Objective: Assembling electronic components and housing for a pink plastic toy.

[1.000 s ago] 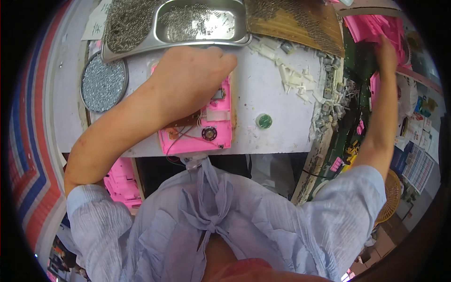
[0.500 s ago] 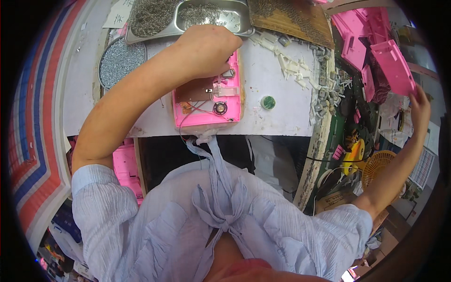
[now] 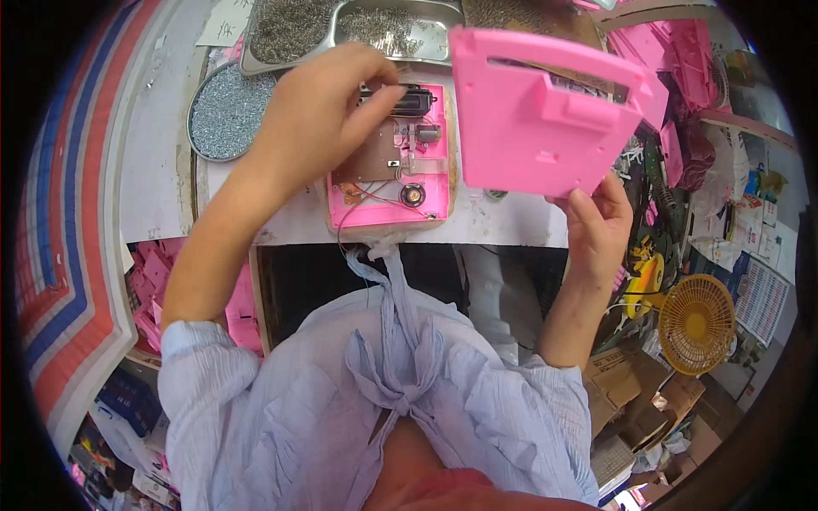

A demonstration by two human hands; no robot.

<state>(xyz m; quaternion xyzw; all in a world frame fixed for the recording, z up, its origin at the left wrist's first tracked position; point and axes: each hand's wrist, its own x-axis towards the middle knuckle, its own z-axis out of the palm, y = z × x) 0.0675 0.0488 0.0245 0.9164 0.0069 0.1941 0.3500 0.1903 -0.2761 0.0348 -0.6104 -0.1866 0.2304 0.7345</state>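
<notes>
A pink plastic case half point(image 3: 437, 192) lies open-side up on the table, holding a brown circuit board point(image 3: 366, 163), a small round speaker point(image 3: 412, 196), a small motor point(image 3: 428, 134) and thin wires. At its far end sits a black box-shaped part point(image 3: 414, 102). My left hand point(image 3: 328, 111) is over that end, thumb and forefinger closed about the left end of the black part; its other fingertips are hidden. Above the table to the right, my right hand point(image 3: 599, 217) grips the lower edge of a matching pink case half with a handle slot point(image 3: 537, 128), held raised and tilted.
A round tin of small metal pieces point(image 3: 226, 115) stands left of the case. Behind it is a metal tray with springs point(image 3: 409, 38). More pink shells point(image 3: 682, 68) are stacked at the far right, and a yellow fan point(image 3: 696, 324) stands at the right.
My right hand has brought the pink case half from the far right stack to beside the open case. My left hand has drawn back leftward, uncovering the black part.
</notes>
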